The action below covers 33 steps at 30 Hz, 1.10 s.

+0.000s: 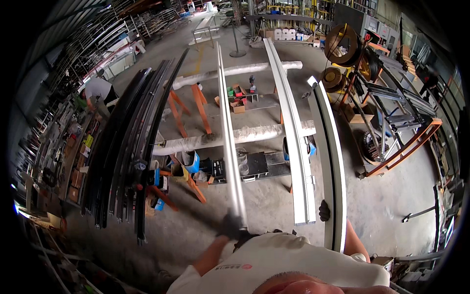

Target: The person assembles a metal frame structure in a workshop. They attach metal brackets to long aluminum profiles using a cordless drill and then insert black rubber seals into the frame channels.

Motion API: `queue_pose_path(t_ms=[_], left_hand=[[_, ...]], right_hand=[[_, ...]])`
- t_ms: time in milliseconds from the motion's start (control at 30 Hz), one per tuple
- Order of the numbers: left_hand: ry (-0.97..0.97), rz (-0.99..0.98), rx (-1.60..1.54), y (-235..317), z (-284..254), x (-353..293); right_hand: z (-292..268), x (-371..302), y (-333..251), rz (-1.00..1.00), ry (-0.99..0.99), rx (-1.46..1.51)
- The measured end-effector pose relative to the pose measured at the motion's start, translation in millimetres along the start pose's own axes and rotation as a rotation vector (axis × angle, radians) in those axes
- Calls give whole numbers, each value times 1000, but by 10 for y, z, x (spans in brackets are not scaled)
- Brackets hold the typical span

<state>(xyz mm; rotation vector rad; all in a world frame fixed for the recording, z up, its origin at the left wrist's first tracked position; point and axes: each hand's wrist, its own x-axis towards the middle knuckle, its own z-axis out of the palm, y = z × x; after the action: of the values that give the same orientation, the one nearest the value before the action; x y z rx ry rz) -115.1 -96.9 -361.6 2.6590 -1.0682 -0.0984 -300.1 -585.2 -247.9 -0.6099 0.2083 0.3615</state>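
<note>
My left hand (231,226), in a dark glove and smeared by motion, is closed at the near end of a long, thin silver metal profile (228,147). The profile stretches away from me across two padded supports, its near part blurred. At my right side, my right hand (324,210), also gloved, has its fingers curled round the edge of a long white profile (338,171) with a dark strip along it. This one slants away beside the supports. Between the two lie white profiles (289,112) side by side on the supports.
A wrapped crossbeam (196,143) on orange trestles (200,110) bears a bundle of black profiles (122,142) at left. Beneath stand boxes (238,106) and a low dark shelf (257,165). An orange-framed cart (401,147) is at right. Another person (98,89) bends at far left.
</note>
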Motion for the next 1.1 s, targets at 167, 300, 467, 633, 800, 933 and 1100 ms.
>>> queue_pose_path(t_ms=[167,300,467,633,800,933,1100], left_hand=[[-239,-570,-170,-778,-993,-381],[-107,-675,-82,-918,-754,-757],[35,-616,-144,-404,-216,-587],[100,-613,-136,-315,8,-528],[96,-621,-214,267,-426,-182],[284,-581,-155,-162,-240,-448],[107,-717,-287,-707,-698,-446]], right_hand=[[-91,10,-129,-45,52,8],[-136,177,-146,-38,-43,35],[-35,99,-175,-83,-11,68],[-44,149,-214,-73,-25,11],[-116,180,-233,-131,22,-43],[-132,374,-241,-119,-21,-40],[-435,318,-279,-159,108,-87]])
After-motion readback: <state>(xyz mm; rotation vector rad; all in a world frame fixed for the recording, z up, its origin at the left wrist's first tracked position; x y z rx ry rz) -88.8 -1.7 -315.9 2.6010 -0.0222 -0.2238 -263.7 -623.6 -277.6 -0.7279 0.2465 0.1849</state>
